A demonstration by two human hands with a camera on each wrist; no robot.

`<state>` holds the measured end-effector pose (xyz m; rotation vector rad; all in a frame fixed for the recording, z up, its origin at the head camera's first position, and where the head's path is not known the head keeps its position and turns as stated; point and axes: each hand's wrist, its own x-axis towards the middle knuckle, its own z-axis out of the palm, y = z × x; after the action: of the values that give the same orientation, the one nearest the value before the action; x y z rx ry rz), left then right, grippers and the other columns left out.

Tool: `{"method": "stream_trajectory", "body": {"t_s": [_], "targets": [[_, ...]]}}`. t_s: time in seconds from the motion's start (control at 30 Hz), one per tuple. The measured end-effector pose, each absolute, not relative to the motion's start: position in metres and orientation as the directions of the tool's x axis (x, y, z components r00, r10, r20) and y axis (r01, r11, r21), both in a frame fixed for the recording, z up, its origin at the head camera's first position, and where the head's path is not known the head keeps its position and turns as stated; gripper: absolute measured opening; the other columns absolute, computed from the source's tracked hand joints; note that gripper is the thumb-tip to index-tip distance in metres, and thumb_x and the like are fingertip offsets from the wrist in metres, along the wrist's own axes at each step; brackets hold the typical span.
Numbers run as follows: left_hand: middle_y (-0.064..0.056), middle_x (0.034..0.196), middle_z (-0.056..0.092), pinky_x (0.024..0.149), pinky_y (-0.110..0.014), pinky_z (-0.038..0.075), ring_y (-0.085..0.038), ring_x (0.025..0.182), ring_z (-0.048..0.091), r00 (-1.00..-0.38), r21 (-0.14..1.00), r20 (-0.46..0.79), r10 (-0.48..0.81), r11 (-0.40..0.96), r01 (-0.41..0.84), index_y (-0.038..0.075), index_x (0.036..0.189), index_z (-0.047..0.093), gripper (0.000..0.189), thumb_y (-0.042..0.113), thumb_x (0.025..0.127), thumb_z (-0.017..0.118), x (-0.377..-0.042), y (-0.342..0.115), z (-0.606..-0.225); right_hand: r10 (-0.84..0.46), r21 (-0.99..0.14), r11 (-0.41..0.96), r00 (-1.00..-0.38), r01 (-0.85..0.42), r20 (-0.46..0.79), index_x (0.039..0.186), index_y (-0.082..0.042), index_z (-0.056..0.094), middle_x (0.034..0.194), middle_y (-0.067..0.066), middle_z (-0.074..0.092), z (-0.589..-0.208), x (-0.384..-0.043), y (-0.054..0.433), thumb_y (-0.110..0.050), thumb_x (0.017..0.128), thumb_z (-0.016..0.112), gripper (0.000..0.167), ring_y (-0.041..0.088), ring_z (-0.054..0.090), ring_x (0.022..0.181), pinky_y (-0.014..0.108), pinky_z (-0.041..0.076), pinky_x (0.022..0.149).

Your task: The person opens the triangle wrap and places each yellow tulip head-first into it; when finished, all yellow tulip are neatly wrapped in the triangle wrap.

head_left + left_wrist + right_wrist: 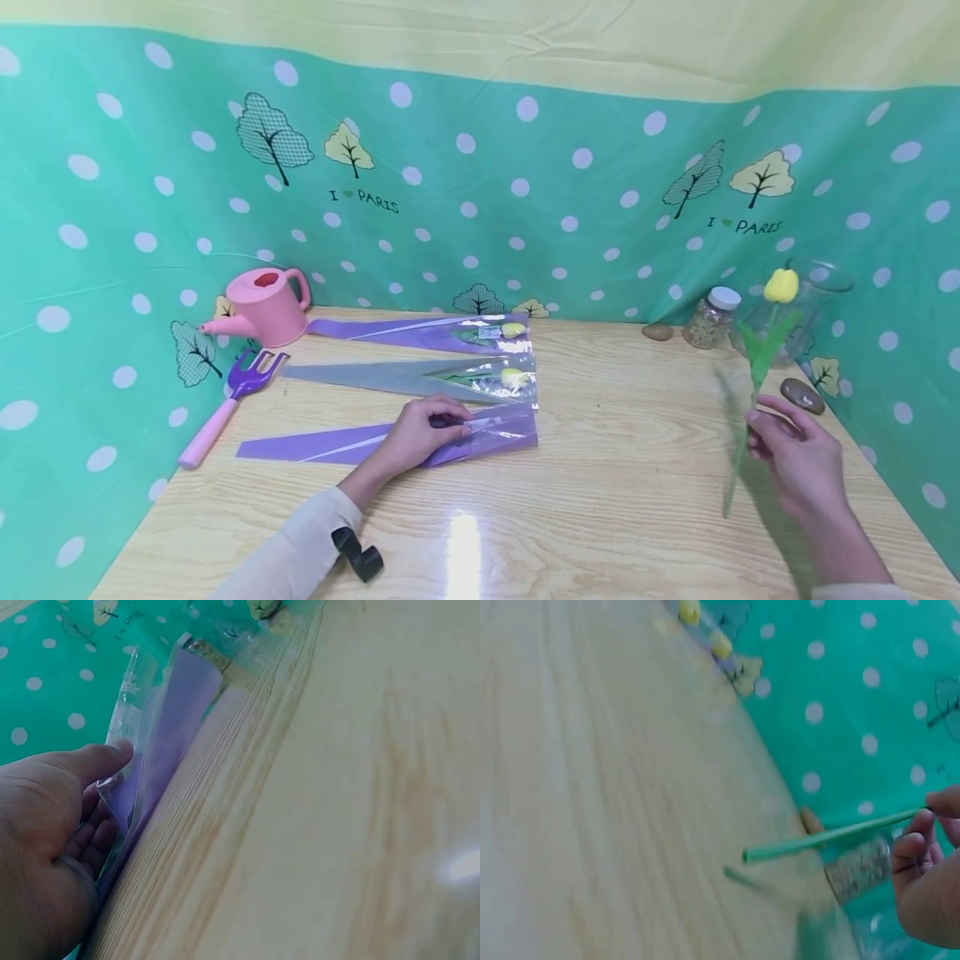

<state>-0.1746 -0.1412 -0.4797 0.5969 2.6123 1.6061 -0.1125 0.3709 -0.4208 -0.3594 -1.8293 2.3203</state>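
My right hand (806,454) pinches the green stem of a yellow artificial tulip (763,354) between thumb and fingers. The tulip stands upright over the right side of the table, bloom at the top; in the right wrist view its stem (817,838) points left from the fingers. At the table's middle, my left hand (423,433) holds the edge of a purple flower wrapping sleeve (341,446) with a clear front. In the left wrist view the thumb lies on the clear film (124,712), and the sleeve's mouth gapes a little. No bloom shows inside this sleeve.
Behind it lie a grey sleeve (360,377) and another purple sleeve (397,334), each with a yellow tulip inside. A pink watering can (266,308) and a hand fork (225,412) are left. A lidded jar (708,321), glass vase (806,325) and stones (802,395) stand right.
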Motion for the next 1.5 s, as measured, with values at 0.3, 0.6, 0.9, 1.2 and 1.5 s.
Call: {"method": "stream_trajectory", "body": {"t_s": [0.3,0.6,0.9,1.2,1.5], "targets": [[0.006,0.111,0.077,0.098,-0.025,0.054,-0.016,0.109,0.07,-0.929,0.855,0.16,0.335,0.423,0.3,0.023,0.104,0.082,0.018,0.022,0.086,0.085,-0.174,-0.14,-0.479,0.272,-0.864,-0.497,-0.961,-0.088,-0.059,0.115,-0.014,0.068,0.083,0.001,0.075,-0.407,-0.121,0.32,0.004,0.098,0.065,0.025,0.013,0.066,0.069,0.023,0.056,0.058],[0.007,0.11,0.076,0.099,-0.027,0.054,-0.016,0.11,0.07,-0.925,0.846,0.158,0.347,0.436,0.308,0.022,0.103,0.082,0.018,0.021,0.085,0.085,-0.174,-0.139,-0.478,0.343,-0.77,-0.626,-0.93,-0.123,-0.13,0.117,-0.014,0.058,0.083,0.002,0.07,-0.411,-0.13,0.278,0.005,0.097,0.064,0.028,0.014,0.066,0.071,0.023,0.057,0.065],[0.007,0.11,0.076,0.1,-0.029,0.054,-0.015,0.109,0.07,-0.911,0.834,0.179,0.371,0.435,0.341,0.024,0.103,0.082,0.017,0.022,0.086,0.085,-0.178,-0.139,-0.48,0.436,-0.736,-0.671,-0.851,-0.091,-0.293,0.118,-0.016,0.053,0.093,0.003,0.066,-0.417,-0.142,0.247,-0.001,0.096,0.07,0.032,0.017,0.068,0.081,0.023,0.06,0.079],[0.005,0.111,0.076,0.093,-0.024,0.057,-0.014,0.106,0.07,-0.901,0.832,0.181,0.394,0.427,0.354,0.024,0.103,0.081,0.016,0.02,0.088,0.084,-0.182,-0.138,-0.478,0.436,-0.795,-0.606,-0.85,-0.033,-0.297,0.119,-0.016,0.05,0.095,0.001,0.067,-0.436,-0.148,0.207,-0.003,0.099,0.065,0.028,0.013,0.068,0.083,0.02,0.059,0.083],[0.004,0.11,0.076,0.09,-0.024,0.058,-0.014,0.105,0.071,-0.903,0.845,0.167,0.396,0.415,0.338,0.024,0.103,0.082,0.015,0.02,0.088,0.083,-0.181,-0.138,-0.478,0.411,-0.826,-0.564,-0.872,-0.014,-0.266,0.118,-0.015,0.048,0.091,-0.003,0.069,-0.444,-0.148,0.178,-0.003,0.101,0.063,0.025,0.011,0.065,0.081,0.019,0.056,0.077]]}}
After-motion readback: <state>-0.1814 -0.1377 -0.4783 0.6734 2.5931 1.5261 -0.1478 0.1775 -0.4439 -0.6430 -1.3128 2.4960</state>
